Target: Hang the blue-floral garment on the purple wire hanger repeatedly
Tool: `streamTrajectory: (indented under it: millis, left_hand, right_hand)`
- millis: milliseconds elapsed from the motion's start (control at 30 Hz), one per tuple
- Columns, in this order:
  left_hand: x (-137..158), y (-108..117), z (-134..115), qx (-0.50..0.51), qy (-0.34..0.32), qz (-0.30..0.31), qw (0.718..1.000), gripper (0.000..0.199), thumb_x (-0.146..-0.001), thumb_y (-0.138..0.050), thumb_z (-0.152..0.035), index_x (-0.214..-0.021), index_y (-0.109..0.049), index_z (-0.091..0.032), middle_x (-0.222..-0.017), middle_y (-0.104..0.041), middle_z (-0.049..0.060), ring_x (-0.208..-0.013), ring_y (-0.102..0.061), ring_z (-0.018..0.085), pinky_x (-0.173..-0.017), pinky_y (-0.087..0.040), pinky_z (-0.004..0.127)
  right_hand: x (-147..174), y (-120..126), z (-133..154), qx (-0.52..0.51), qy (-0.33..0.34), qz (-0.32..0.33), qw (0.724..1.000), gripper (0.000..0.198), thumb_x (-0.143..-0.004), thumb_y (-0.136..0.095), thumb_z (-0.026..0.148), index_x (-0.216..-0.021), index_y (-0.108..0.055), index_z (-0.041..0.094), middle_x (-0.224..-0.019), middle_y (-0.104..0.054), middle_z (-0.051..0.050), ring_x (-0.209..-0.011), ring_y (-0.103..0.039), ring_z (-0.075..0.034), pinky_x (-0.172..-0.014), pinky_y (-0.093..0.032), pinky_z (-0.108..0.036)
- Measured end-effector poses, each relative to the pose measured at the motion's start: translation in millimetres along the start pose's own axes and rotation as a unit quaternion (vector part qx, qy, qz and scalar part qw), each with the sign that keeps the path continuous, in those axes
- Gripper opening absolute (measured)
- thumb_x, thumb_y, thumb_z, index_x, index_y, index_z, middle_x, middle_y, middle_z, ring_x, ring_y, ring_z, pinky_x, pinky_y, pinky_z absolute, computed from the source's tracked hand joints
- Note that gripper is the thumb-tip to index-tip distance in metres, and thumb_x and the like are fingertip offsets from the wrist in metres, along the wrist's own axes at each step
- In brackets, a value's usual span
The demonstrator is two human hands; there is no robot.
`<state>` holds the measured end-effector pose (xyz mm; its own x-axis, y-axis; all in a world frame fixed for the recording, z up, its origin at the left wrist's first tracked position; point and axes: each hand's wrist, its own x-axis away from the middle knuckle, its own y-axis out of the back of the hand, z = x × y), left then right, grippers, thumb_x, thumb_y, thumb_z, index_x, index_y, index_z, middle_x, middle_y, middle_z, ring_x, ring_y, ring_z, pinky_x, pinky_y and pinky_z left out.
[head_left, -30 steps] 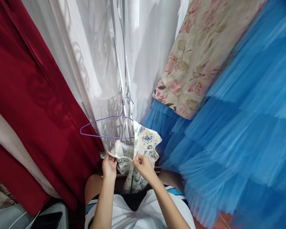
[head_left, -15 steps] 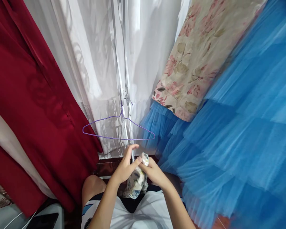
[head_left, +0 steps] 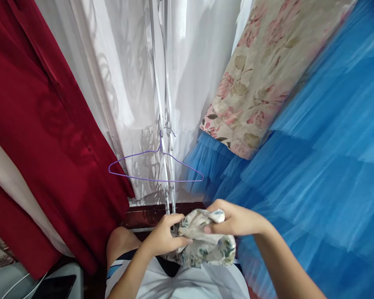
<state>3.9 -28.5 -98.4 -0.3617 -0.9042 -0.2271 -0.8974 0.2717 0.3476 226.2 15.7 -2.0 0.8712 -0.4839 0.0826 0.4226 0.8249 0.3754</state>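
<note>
A crumpled piece of patterned cloth [head_left: 202, 245], off-white with dark blue-green and yellowish print, is held over my lap. My right hand [head_left: 233, 218] grips its upper right part, thumb on the near face and fingers behind. My left hand [head_left: 165, 234] pinches its left side between thumb and fingers. What sort of garment it is, I cannot tell. Just beyond my hands hangs a bare purple wire hanger [head_left: 156, 180], hooked on a thin white metal stand [head_left: 164, 166].
White curtains [head_left: 118, 83] hang behind the stand, with a red curtain [head_left: 62, 137] on the left. A floral cloth [head_left: 246, 95] and a tiered blue tulle dress [head_left: 324, 178] hang on the right. At lower left, a phone [head_left: 54, 286] lies on a grey plastic surface [head_left: 79, 274] beside a white cable.
My right hand has moved right and spread the bunched cloth out sideways. My left hand has lowered and closed on the cloth's left side. The hanger stays in place.
</note>
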Motion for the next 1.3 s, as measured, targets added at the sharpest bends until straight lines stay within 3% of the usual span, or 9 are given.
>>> streamTrajectory:
  millis: [200,400,467,633,833,967,1033,1167,1300]
  left_hand:
    - [16,18,-6,-0.083,0.031,0.033,0.996,0.015,-0.077,-0.066,-0.025,-0.086,-0.071,-0.014,-0.081,-0.067,0.002,-0.079,-0.058,0.018,-0.077,-0.047,0.026]
    - [3,21,-31,0.011,0.013,-0.027,0.999,0.032,-0.082,-0.058,-0.017,-0.113,-0.066,-0.018,-0.108,-0.068,0.006,-0.098,-0.062,0.020,-0.087,-0.047,0.026]
    - [-5,27,-36,0.058,0.005,-0.047,0.997,0.034,-0.083,-0.059,-0.017,-0.117,-0.064,-0.018,-0.114,-0.067,0.008,-0.103,-0.062,0.021,-0.089,-0.048,0.028]
    - [-4,48,-37,0.068,0.018,-0.085,0.994,0.030,-0.080,-0.064,-0.016,-0.109,-0.066,-0.018,-0.107,-0.069,0.007,-0.102,-0.064,0.020,-0.090,-0.048,0.029]
    - [26,79,-1,-0.044,0.037,-0.132,0.990,0.026,-0.082,-0.064,-0.024,-0.108,-0.063,-0.019,-0.103,-0.069,0.005,-0.095,-0.064,0.020,-0.082,-0.049,0.027]
    - [37,123,37,-0.250,0.048,-0.038,0.966,0.021,-0.086,-0.059,-0.035,-0.080,-0.066,-0.017,-0.075,-0.065,0.001,-0.074,-0.060,0.018,-0.073,-0.048,0.028]
    - [36,154,52,-0.330,0.020,-0.019,0.944,0.023,-0.086,-0.058,-0.038,-0.077,-0.067,-0.018,-0.076,-0.066,0.002,-0.076,-0.060,0.019,-0.085,-0.047,0.033]
    - [16,212,58,-0.397,-0.011,-0.081,0.914,0.027,-0.088,-0.056,-0.040,-0.105,-0.067,-0.023,-0.106,-0.070,0.006,-0.097,-0.063,0.022,-0.105,-0.036,0.043]
    - [-13,236,51,-0.390,0.005,-0.106,0.915,0.022,-0.088,-0.052,-0.038,-0.096,-0.063,-0.020,-0.097,-0.070,0.005,-0.089,-0.064,0.022,-0.083,-0.048,0.032]
  right_hand:
    - [13,61,-25,0.032,-0.025,-0.173,0.984,0.022,-0.075,-0.070,0.031,-0.079,-0.076,0.010,-0.068,-0.066,-0.005,-0.058,-0.053,-0.014,-0.054,-0.040,-0.025]
    - [-46,119,-53,-0.018,0.065,-0.335,0.940,0.027,-0.072,-0.070,0.030,-0.090,-0.078,0.011,-0.079,-0.073,-0.008,-0.068,-0.062,-0.017,-0.063,-0.045,-0.027]
    - [-72,129,-58,-0.062,0.083,-0.327,0.939,0.030,-0.072,-0.070,0.031,-0.095,-0.077,0.013,-0.084,-0.074,-0.007,-0.072,-0.064,-0.017,-0.066,-0.046,-0.026]
    - [-116,127,-63,-0.118,0.053,-0.195,0.972,0.036,-0.069,-0.073,0.032,-0.101,-0.076,0.016,-0.093,-0.076,-0.007,-0.076,-0.066,-0.018,-0.070,-0.050,-0.027]
    - [-107,124,-65,-0.142,0.043,-0.192,0.970,0.042,-0.063,-0.078,0.029,-0.103,-0.077,0.015,-0.099,-0.077,-0.009,-0.083,-0.069,-0.022,-0.074,-0.053,-0.029]
    - [-92,126,-57,-0.140,0.019,-0.208,0.968,0.048,-0.064,-0.079,0.029,-0.110,-0.075,0.015,-0.094,-0.078,-0.009,-0.079,-0.071,-0.022,-0.072,-0.053,-0.029]
    - [-88,125,-52,-0.136,0.022,-0.200,0.970,0.049,-0.064,-0.079,0.029,-0.111,-0.075,0.016,-0.098,-0.077,-0.009,-0.082,-0.071,-0.023,-0.075,-0.053,-0.030]
    - [-86,116,-46,-0.132,0.030,-0.184,0.974,0.048,-0.064,-0.080,0.032,-0.109,-0.076,0.016,-0.106,-0.075,-0.010,-0.093,-0.071,-0.027,-0.082,-0.054,-0.034]
    - [-87,109,-48,-0.144,0.023,-0.191,0.971,0.042,-0.063,-0.081,0.034,-0.100,-0.079,0.016,-0.102,-0.076,-0.010,-0.095,-0.070,-0.030,-0.082,-0.054,-0.036]
